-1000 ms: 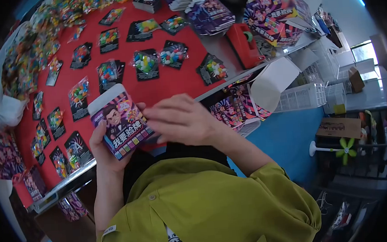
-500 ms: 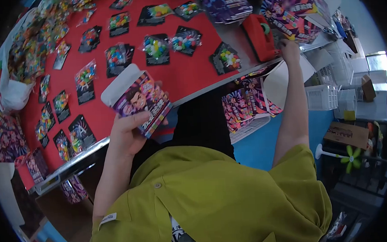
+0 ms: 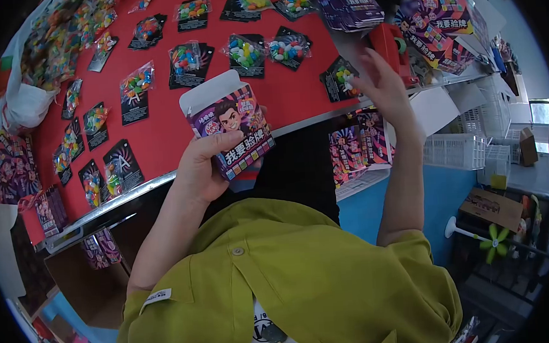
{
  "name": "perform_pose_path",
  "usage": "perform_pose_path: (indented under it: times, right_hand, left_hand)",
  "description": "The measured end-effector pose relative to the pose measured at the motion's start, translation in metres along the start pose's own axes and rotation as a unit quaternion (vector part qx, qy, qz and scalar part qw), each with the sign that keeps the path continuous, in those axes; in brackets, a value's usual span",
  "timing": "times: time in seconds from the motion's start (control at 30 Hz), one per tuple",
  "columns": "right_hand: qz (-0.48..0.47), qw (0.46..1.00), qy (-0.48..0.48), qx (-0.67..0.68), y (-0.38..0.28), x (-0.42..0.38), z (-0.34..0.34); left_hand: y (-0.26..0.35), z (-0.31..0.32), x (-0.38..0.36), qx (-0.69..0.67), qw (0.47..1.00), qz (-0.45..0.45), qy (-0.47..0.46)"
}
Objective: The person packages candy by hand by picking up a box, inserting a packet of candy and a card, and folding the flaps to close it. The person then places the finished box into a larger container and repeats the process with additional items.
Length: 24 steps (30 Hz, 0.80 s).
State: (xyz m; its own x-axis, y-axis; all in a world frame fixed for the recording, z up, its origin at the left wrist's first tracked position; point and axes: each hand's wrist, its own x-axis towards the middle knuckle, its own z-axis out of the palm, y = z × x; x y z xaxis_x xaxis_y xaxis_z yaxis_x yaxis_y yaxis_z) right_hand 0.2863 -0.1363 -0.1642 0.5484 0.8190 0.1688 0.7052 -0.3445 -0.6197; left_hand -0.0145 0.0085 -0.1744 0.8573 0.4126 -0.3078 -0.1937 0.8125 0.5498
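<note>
My left hand [image 3: 206, 163] is closed around a purple printed carton [image 3: 233, 127], thumb across its front. The carton's white top flap [image 3: 210, 92] stands up unfolded. Above the table's right part, my right hand [image 3: 386, 92] has its fingers apart with nothing visible in them. Close by its fingertips lie black cards with a bag of coloured candies [image 3: 343, 76]. A red tape dispenser [image 3: 382, 39] is just beyond that hand. More candy bags on black cards, such as this one [image 3: 245, 52], are spread over the red tabletop [image 3: 178, 130].
A pile of candy bags [image 3: 53, 47] lies at the left beside a white plastic bag [image 3: 26, 105]. Stacked purple cartons [image 3: 349, 4] and printed sheets [image 3: 438, 26] lie at the back right. A metal edge [image 3: 110, 203] borders the table. White baskets [image 3: 452, 151] stand at right.
My right hand has left the area beside the tape dispenser, moving left and toward me, with its fingers spreading. The carton in my left hand appears farther right and more upright in view.
</note>
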Motion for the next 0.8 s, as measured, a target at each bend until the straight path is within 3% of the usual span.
perform_pose_path:
  times: [0.03,0.1,0.23,0.3,0.43,0.5,0.53,0.6,0.63,0.7,0.77,0.8]
  right_hand:
    - [0.0,1.0,0.001,-0.002,0.007,0.005,0.008]
    - [0.02,0.967,-0.061,-0.247,0.017,0.015,0.022]
    - [0.032,0.963,-0.065,-0.258,0.02,0.02,0.031]
    - [0.092,0.969,-0.106,-0.203,0.017,0.024,0.026]
    - [0.091,0.977,-0.082,-0.174,0.012,0.021,0.025]
    - [0.01,0.994,0.013,-0.107,0.012,0.014,0.028]
    - [0.006,0.994,0.009,-0.106,-0.003,0.012,0.025]
    - [0.145,0.973,-0.095,0.15,-0.042,0.013,0.013]
    - [0.145,0.972,-0.099,0.155,-0.057,0.015,0.011]
    - [-0.033,0.971,-0.073,0.225,-0.084,0.019,0.006]
    - [-0.071,0.963,-0.082,0.248,-0.112,0.022,0.016]
    - [-0.111,0.952,-0.094,0.269,-0.119,0.024,0.019]
  left_hand:
    - [0.0,0.001,-0.001,-0.001,1.0,0.0,-0.002]
    - [0.001,0.0,-0.005,0.004,1.0,0.01,0.011]
    - [-0.003,-0.009,-0.012,-0.01,0.999,0.03,0.031]
    - [-0.005,-0.013,-0.012,-0.022,0.999,0.021,0.036]
    - [-0.003,-0.006,-0.012,-0.015,0.999,0.027,0.015]
    - [-0.001,-0.005,-0.013,0.008,1.0,0.01,0.004]
    - [-0.001,-0.005,-0.012,0.006,1.0,0.013,0.007]
    - [-0.002,-0.006,-0.009,0.014,0.998,-0.055,-0.022]
    - [0.0,0.003,-0.01,0.023,0.997,-0.078,-0.018]
    - [-0.001,0.011,-0.004,0.036,0.991,-0.127,-0.024]
    - [0.0,0.02,-0.002,0.048,0.976,-0.212,-0.028]
    - [-0.002,0.022,0.0,0.048,0.976,-0.211,-0.03]
